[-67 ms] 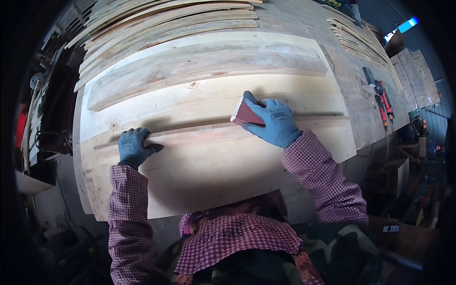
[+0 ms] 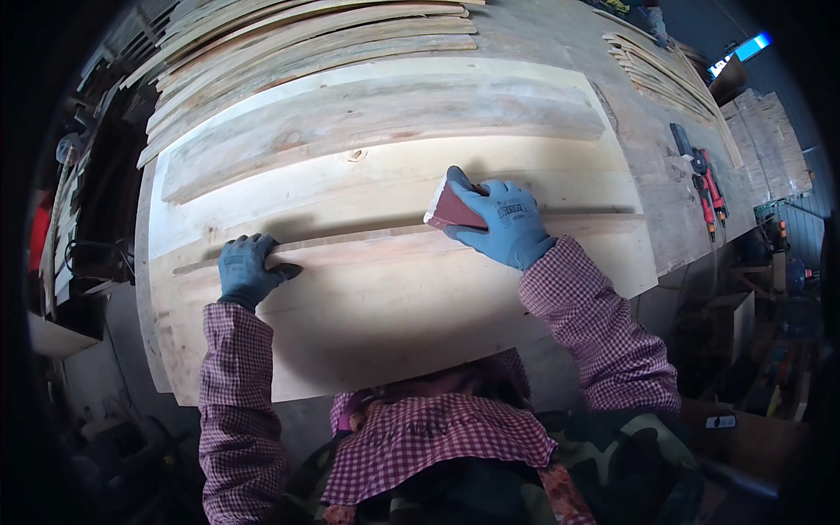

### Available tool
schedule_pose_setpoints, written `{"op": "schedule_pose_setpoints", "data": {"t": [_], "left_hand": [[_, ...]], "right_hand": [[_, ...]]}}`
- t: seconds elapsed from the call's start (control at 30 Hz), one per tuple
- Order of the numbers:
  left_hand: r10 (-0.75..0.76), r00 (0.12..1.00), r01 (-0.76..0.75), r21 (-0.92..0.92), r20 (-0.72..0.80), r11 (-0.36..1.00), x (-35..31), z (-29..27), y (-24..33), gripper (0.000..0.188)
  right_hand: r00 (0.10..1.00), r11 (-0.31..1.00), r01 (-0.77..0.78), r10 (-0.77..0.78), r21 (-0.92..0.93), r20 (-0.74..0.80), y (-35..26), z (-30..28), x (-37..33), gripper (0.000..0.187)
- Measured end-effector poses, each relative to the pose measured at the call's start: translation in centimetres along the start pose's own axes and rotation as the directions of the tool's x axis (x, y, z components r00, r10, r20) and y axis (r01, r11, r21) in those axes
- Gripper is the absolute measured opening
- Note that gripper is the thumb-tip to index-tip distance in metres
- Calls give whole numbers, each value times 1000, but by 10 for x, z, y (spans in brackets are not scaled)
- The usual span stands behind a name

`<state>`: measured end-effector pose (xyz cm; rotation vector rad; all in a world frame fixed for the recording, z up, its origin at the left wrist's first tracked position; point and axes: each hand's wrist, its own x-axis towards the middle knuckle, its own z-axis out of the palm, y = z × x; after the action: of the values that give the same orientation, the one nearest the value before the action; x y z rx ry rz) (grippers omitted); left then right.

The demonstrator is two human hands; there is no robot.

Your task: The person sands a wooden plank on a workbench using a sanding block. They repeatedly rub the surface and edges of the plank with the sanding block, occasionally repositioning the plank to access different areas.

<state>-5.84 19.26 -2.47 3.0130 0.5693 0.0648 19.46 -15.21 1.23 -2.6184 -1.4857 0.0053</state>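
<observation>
A small red sanding block (image 2: 448, 208) sits on a thin wood strip (image 2: 367, 236) near the middle of the picture. The right hand (image 2: 500, 223), in a blue glove, has its grip closed around the block. The fingers wrap over the top of the block and the thumb is on the side closer to the person. The block sticks out from the left side of that hand and presses down on the strip.

The strip is long and skinny. It runs from left to right across a big pale board (image 2: 394, 289). The left hand (image 2: 247, 269), also in a blue glove, lies flat on the left end of the strip. Its grip is not closed on anything; the fingers are spread a bit and push down on the wood. The two hands are well apart, with a bare part of the strip between them.

The big board rests on a wide wooden surface (image 2: 560, 44). Behind the board lies another wide plank (image 2: 376, 114) with grey streaks. Farther back is a pile of thin wood slats (image 2: 306, 35). More slats (image 2: 656, 74) lie in a stack at the far right. A red and black power tool (image 2: 704, 175) lies on the surface to the right, well away from the hands. The person wears a red and white checked shirt (image 2: 604, 332).
</observation>
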Motion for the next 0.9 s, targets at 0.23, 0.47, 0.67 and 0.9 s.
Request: {"op": "schedule_pose_setpoints", "data": {"t": [0.23, 0.47, 0.67, 0.9], "left_hand": [[6, 1000, -6, -5, 0, 1000, 0, -2, 4, 56], [4, 1000, -4, -9, -10, 1000, -1, 0, 1, 55], [-7, 1000, 7, -3, 0, 1000, -4, 0, 1, 55], [-13, 1000, 13, -2, 6, 1000, -1, 0, 4, 56]], "right_hand": [[966, 968, -197, 218, -153, 137, 73, -19, -29, 83], [993, 991, -104, 108, -84, 46, -23, -6, 7, 79], [959, 958, -262, 273, -115, 82, 34, -20, -20, 81], [979, 977, -186, 194, -106, 66, 19, -9, -13, 79]]}}
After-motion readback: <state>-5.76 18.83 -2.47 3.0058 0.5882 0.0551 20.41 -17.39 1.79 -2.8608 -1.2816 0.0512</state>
